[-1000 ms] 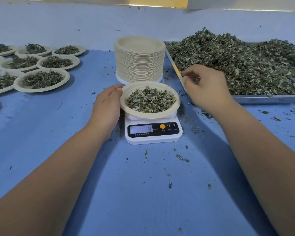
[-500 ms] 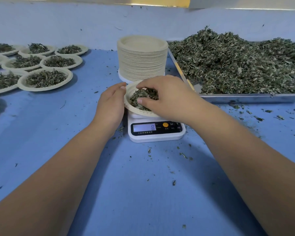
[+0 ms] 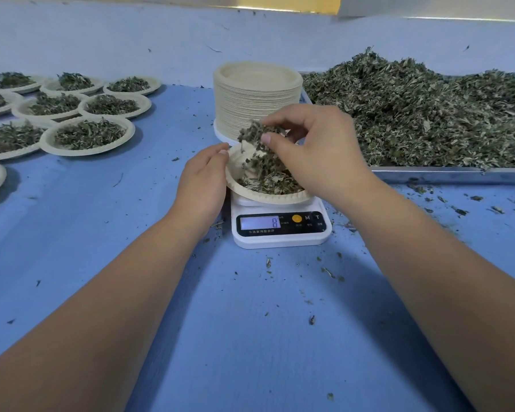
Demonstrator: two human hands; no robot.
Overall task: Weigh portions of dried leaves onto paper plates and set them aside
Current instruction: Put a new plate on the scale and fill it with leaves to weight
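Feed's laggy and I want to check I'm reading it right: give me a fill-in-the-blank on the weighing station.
The right hand pinches a clump of ____ above the plate on the scale.
The scale's display reads ____.
The stack of empty plates stands directly ____ the scale.
The left hand touches that plate's rim on its ____ side.
Missing words: dried leaves; 8; behind; left.

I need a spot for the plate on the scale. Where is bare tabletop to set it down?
Bare blue tabletop lies between the filled plates and the stack of empty plates. More lies before the scale, between the forearms, with stray crumbs. Crowded: far left, plates overlapping; right, the tray of leaves.
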